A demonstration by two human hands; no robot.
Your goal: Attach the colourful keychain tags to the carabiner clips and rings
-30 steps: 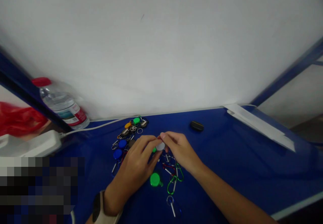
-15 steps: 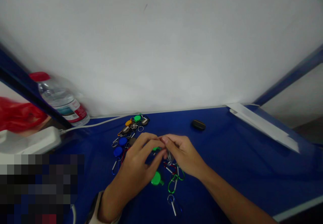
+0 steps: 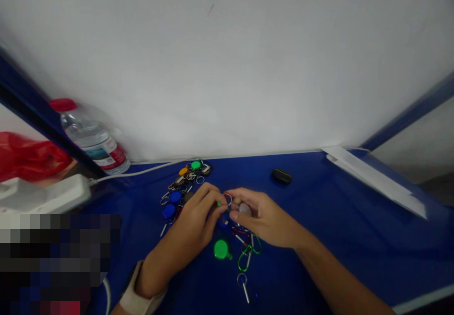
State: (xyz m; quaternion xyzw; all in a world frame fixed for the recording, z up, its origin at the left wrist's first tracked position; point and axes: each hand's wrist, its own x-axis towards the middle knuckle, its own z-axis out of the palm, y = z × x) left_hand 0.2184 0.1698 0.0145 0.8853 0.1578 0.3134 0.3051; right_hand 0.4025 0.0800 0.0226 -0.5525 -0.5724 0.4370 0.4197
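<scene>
My left hand [image 3: 198,218] is closed, thumb and fingertips pinching a small metal split ring [image 3: 228,198]; a bit of green shows at those fingertips. Facing it, my right hand [image 3: 264,213] has its fingers curled around a pale round piece [image 3: 244,208], mostly hidden, with the thumb lower and apart from the index finger. Below the hands lies a round green badge reel [image 3: 221,249]. Beside it are a green carabiner [image 3: 244,261], a red carabiner [image 3: 240,232] and a blue carabiner with a ring [image 3: 244,289].
Left of my hands is a cluster of reels, among them a blue reel [image 3: 169,211] and an orange reel [image 3: 183,171]. A black oval case [image 3: 282,176] lies behind my right hand. A water bottle [image 3: 95,140], power strip [image 3: 67,194] and white sheets [image 3: 376,180] flank the blue tabletop.
My right thumb has come away from the left fingertips and moved down. The split ring and the pale round piece now show between the hands. The view has shifted slightly.
</scene>
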